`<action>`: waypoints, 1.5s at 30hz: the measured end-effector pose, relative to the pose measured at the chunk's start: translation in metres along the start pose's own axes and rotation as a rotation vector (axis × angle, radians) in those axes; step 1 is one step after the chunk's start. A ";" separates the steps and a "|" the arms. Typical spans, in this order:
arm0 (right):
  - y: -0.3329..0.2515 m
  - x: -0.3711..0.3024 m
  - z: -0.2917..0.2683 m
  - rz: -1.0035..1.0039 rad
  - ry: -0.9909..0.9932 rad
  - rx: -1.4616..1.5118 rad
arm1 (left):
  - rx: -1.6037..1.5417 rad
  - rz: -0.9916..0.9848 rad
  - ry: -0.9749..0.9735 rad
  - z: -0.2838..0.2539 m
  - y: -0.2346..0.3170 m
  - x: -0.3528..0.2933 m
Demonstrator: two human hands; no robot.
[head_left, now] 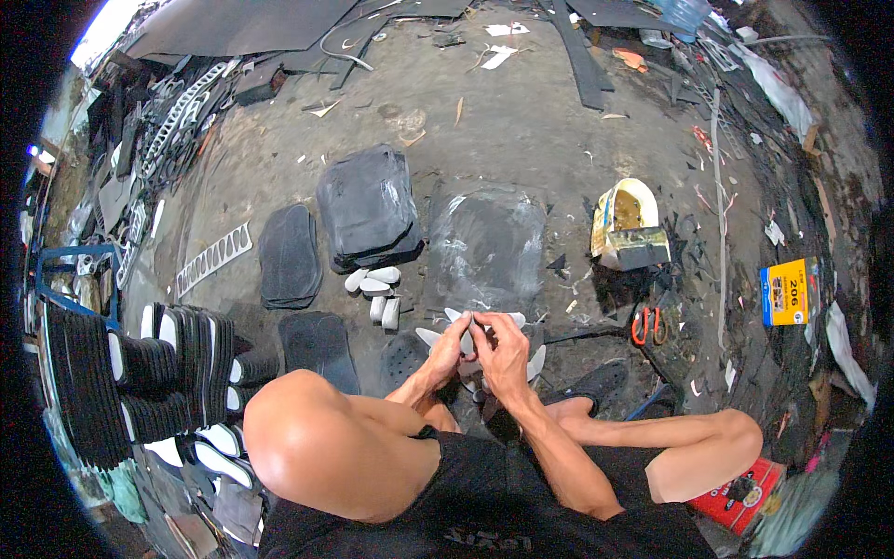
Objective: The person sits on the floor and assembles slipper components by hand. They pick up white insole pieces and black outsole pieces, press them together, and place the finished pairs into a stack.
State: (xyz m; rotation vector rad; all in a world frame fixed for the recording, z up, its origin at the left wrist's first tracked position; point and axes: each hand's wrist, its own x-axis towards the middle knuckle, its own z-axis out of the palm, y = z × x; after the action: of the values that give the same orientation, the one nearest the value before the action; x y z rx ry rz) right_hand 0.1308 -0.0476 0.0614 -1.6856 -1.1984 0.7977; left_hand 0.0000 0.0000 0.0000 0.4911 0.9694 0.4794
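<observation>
My left hand (443, 359) and my right hand (504, 356) meet in front of my knees. Both are closed, with fingertips pinched on a small grey pointed piece (470, 328); most of it is hidden by the fingers. Around and below the hands lie several pale leaf-shaped pieces (535, 362), partly covered by them. Just beyond is a dark square mat (487, 250) smeared with white. Left of it, small white rounded blocks (377, 279) lie in a group, in front of a stack of black sheets (367, 200).
Flat black sole shapes (290, 253) lie left of the sheets. Many black-and-white soles (172, 373) stand stacked by my left knee. To the right are a cut-open cream container (615, 210), orange-handled scissors (641, 326) and a yellow box (788, 293). Scraps line both sides.
</observation>
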 end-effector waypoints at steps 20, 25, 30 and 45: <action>0.007 0.017 -0.051 -0.043 -0.391 -0.340 | -0.190 0.297 -0.056 0.007 0.097 -0.012; -0.054 0.033 -0.029 -0.083 -0.064 -0.033 | 0.026 0.322 -0.185 0.007 0.068 -0.026; -0.038 0.032 -0.021 -0.074 0.015 0.109 | -0.026 0.265 -0.110 0.034 0.059 -0.026; -0.004 0.018 -0.039 -0.119 -0.196 -0.406 | 0.171 0.224 -0.011 0.001 0.044 -0.011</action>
State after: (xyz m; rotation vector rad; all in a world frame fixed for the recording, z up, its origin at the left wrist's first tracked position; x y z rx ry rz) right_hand 0.1696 -0.0416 0.0801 -1.8654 -1.6692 0.6898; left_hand -0.0115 0.0282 0.0331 0.7615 0.9538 0.5968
